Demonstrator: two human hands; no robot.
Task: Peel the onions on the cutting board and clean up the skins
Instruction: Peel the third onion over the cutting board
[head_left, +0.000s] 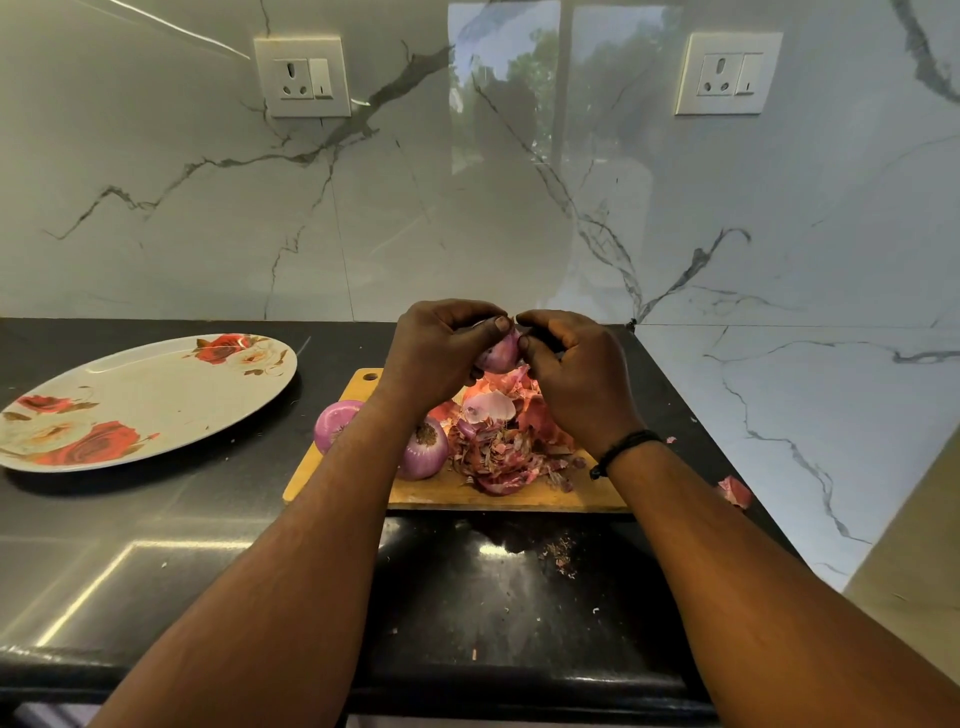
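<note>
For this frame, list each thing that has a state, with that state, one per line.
Held onion: gripped above the board, partly peeled.
Left hand: grips the held onion.
Right hand: pinches at the onion's skin.
Two onions: peeled, lying on the cutting board.
Skins: piled on the board.
Floral plate: nothing on it.

The cutting board (343, 467) was matt wood. The black desk (208, 519) shone glossy. The onion skins (509, 441) looked papery, dry.
</note>
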